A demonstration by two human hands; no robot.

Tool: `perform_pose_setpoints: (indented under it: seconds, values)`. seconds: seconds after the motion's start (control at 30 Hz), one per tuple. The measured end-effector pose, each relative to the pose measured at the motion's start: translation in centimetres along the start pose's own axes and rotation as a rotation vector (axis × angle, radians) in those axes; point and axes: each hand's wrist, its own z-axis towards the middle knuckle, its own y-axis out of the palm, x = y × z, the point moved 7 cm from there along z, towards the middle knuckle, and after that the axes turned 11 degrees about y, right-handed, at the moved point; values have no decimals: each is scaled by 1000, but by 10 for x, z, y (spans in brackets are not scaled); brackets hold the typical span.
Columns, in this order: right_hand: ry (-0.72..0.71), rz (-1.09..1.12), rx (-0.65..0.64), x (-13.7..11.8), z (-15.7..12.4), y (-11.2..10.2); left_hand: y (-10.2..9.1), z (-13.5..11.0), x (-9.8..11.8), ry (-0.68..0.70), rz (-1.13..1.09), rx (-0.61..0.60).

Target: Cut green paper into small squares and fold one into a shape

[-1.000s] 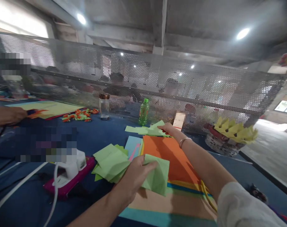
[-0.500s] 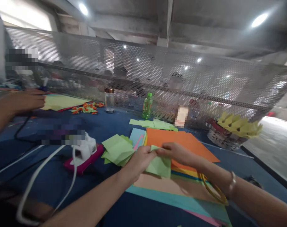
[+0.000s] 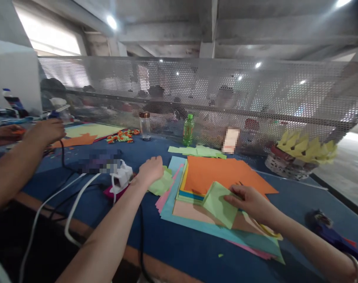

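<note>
The left hand (image 3: 151, 171) is at a pile of pale green paper (image 3: 162, 184) on the blue bench (image 3: 155, 236); I can't tell if it grips any. Next is a flat stack of bright paper sheets (image 3: 220, 172). Over it is a pale green paper square (image 3: 219, 205), pinched at one side by the right hand (image 3: 251, 201), perhaps so it won't slip.
</note>
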Motion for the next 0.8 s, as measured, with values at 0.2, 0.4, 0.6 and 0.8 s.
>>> perform_pose_setpoints:
  seconds: [0.2, 0.4, 0.6, 0.8]
  values:
    - [-9, 83, -26, 1, -8, 6, 11, 34, -22, -152, 101, -247]
    - [14, 81, -26, 1, -17, 3, 15, 36, -12, -139, 113, -355]
    - [12, 91, -34, 2, -16, 0, 6, 32, -12, -159, 144, -296]
    - [-15, 127, -19, 3, -12, -4, -40, 28, -15, -118, 71, -50]
